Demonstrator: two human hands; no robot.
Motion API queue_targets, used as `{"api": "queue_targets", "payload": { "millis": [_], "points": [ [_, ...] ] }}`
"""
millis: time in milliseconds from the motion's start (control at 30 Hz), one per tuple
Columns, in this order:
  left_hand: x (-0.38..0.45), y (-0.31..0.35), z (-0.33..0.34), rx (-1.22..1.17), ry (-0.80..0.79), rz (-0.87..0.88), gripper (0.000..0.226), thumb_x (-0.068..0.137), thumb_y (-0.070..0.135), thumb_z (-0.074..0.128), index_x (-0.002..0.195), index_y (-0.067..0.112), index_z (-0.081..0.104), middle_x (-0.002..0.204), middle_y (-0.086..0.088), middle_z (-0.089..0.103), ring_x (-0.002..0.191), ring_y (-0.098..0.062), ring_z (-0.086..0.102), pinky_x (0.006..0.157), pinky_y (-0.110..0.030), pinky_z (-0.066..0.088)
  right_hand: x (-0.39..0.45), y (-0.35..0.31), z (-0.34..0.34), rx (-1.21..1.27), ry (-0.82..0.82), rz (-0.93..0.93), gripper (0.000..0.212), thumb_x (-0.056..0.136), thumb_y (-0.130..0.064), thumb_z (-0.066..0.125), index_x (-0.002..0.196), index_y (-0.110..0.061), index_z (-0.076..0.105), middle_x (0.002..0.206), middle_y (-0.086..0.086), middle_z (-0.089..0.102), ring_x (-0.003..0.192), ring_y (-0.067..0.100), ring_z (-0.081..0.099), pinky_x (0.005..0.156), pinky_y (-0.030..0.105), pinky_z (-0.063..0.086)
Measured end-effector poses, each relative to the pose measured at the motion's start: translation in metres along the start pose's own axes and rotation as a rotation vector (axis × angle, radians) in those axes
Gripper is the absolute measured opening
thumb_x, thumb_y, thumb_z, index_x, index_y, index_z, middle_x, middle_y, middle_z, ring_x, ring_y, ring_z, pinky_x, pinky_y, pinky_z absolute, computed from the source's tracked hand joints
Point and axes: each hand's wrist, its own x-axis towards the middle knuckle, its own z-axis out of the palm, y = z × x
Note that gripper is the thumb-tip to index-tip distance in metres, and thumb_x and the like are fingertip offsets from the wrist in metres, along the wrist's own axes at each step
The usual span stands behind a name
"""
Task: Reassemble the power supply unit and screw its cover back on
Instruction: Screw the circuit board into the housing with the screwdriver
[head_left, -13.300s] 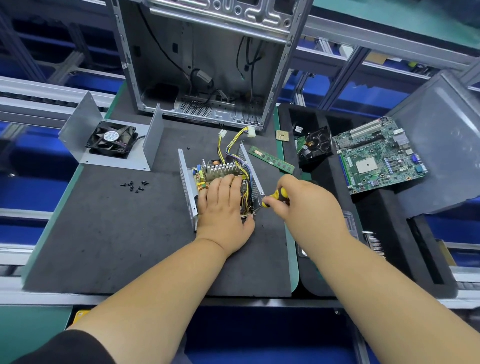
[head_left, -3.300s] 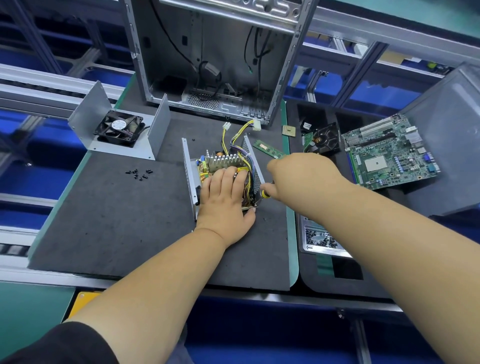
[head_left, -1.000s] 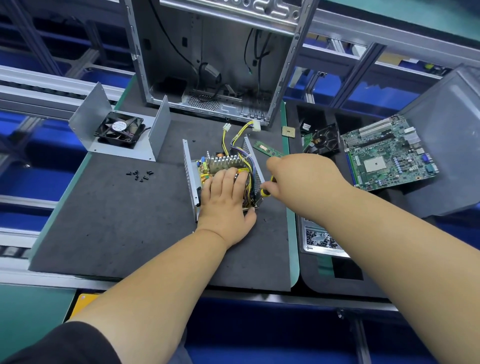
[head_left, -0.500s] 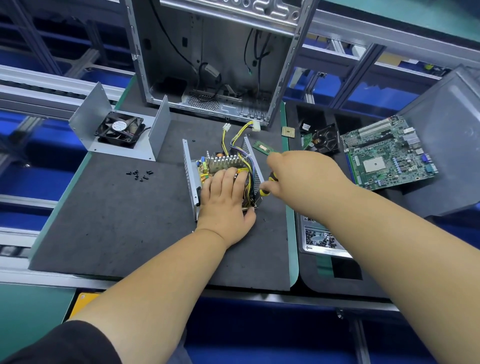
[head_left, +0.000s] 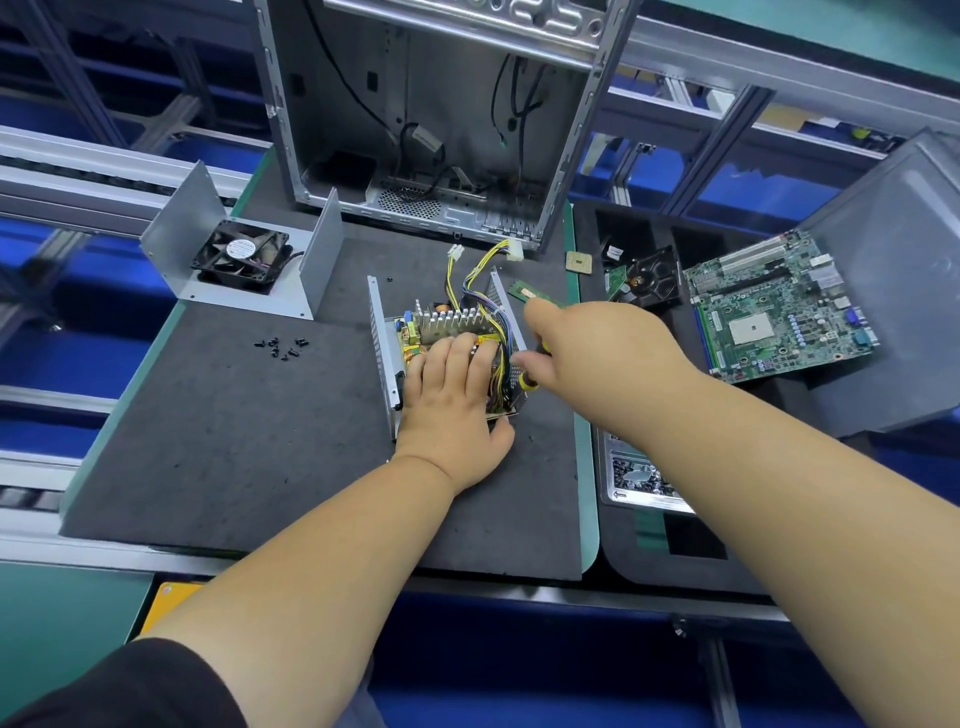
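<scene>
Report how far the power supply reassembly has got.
Done: the circuit board sits in the open power supply case. In hand: left hand presses the board; right hand grips a screwdriver at its right side. Left: the cover with fan and loose screws lie apart.

Two bare forearms reach in from the bottom edge. The left hand (head_left: 451, 410) and right hand (head_left: 597, 353) wear no gloves, rings or watch. A black short sleeve (head_left: 130, 686) covers the left upper arm.
</scene>
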Motion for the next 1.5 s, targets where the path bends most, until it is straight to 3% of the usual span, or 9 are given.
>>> {"api": "queue_targets", "payload": {
  "millis": [167, 300, 433, 700, 933, 1000, 1200, 1400, 1500],
  "points": [
    [0.000, 0.000, 0.000, -0.028, 0.019, 0.010, 0.083, 0.066, 0.043, 0.065, 0.137, 0.016, 0.033, 0.140, -0.009, 0.046, 0.129, -0.029, 0.029, 0.111, -0.046, 0.015, 0.000, -0.003, 0.007, -0.113, -0.034, 0.116, 0.045, 0.100, -0.057, 0.027, 0.073, -0.021, 0.034, 0.061, -0.004, 0.033, 0.062, 0.024, 0.041, 0.047, 0.026, 0.017],
    [0.000, 0.000, -0.001, -0.009, -0.002, -0.001, 0.083, 0.068, 0.045, 0.064, 0.140, 0.016, 0.037, 0.141, -0.008, 0.044, 0.130, -0.029, 0.027, 0.112, -0.045, 0.012, -0.003, -0.003, 0.004, 0.118, 0.003, 0.041, 0.019, 0.093, -0.036, 0.043, 0.090, -0.019, 0.035, 0.084, 0.001, 0.045, 0.075, 0.027, 0.042, 0.058, 0.034, 0.031],
    [0.000, 0.001, 0.000, 0.002, -0.016, -0.008, 0.083, 0.069, 0.046, 0.063, 0.142, 0.017, 0.034, 0.143, -0.007, 0.042, 0.132, -0.028, 0.025, 0.113, -0.046, 0.011, -0.004, 0.005, -0.002, 0.145, -0.013, -0.012, 0.019, 0.093, -0.032, 0.051, 0.098, -0.017, 0.040, 0.092, 0.002, 0.051, 0.082, 0.031, 0.052, 0.065, 0.038, 0.044],
    [0.000, -0.001, 0.001, -0.010, 0.014, 0.002, 0.083, 0.067, 0.046, 0.062, 0.140, 0.017, 0.036, 0.140, -0.008, 0.045, 0.129, -0.029, 0.030, 0.111, -0.045, 0.013, -0.004, -0.001, 0.006, -0.141, -0.014, 0.040, 0.035, 0.100, -0.053, 0.031, 0.087, -0.021, 0.034, 0.061, -0.005, 0.029, 0.061, 0.025, 0.040, 0.046, 0.027, 0.015],
    [0.000, 0.000, 0.002, -0.001, 0.004, -0.001, 0.083, 0.068, 0.046, 0.062, 0.140, 0.016, 0.035, 0.140, -0.008, 0.044, 0.130, -0.029, 0.028, 0.112, -0.045, 0.012, -0.006, 0.003, -0.003, 0.134, -0.069, -0.017, 0.028, 0.091, -0.030, 0.049, 0.118, -0.022, 0.053, 0.106, 0.003, 0.055, 0.097, 0.030, 0.055, 0.076, 0.038, 0.048],
    [0.000, 0.000, 0.002, -0.006, 0.011, -0.001, 0.083, 0.067, 0.046, 0.062, 0.140, 0.017, 0.035, 0.139, -0.008, 0.044, 0.129, -0.029, 0.029, 0.111, -0.045, 0.012, -0.006, 0.005, -0.005, 0.137, -0.060, -0.016, 0.028, 0.095, -0.037, 0.050, 0.120, -0.024, 0.050, 0.104, 0.001, 0.059, 0.094, 0.028, 0.057, 0.071, 0.037, 0.050],
    [0.001, -0.001, 0.004, -0.010, 0.044, 0.006, 0.084, 0.065, 0.045, 0.064, 0.139, 0.015, 0.036, 0.138, -0.008, 0.046, 0.129, -0.029, 0.031, 0.110, -0.045, 0.014, -0.005, 0.000, 0.003, -0.086, -0.029, 0.023, 0.034, 0.100, -0.055, 0.029, 0.088, -0.023, 0.031, 0.069, -0.005, 0.040, 0.066, 0.025, 0.044, 0.048, 0.028, 0.019],
    [0.001, 0.000, 0.003, 0.000, 0.028, 0.004, 0.084, 0.066, 0.046, 0.063, 0.139, 0.016, 0.036, 0.138, -0.008, 0.046, 0.128, -0.029, 0.030, 0.110, -0.045, 0.014, -0.004, -0.002, -0.003, 0.115, -0.033, -0.042, 0.025, 0.091, -0.029, 0.045, 0.112, -0.018, 0.053, 0.100, 0.002, 0.053, 0.091, 0.029, 0.053, 0.071, 0.037, 0.047],
    [0.000, -0.001, 0.003, 0.002, 0.029, 0.005, 0.083, 0.066, 0.046, 0.063, 0.139, 0.016, 0.036, 0.138, -0.008, 0.046, 0.128, -0.029, 0.030, 0.110, -0.045, 0.015, -0.004, -0.001, -0.005, 0.114, -0.027, -0.035, 0.023, 0.097, -0.039, 0.046, 0.111, -0.021, 0.046, 0.087, -0.001, 0.057, 0.081, 0.029, 0.055, 0.060, 0.035, 0.047]
  ]
}}
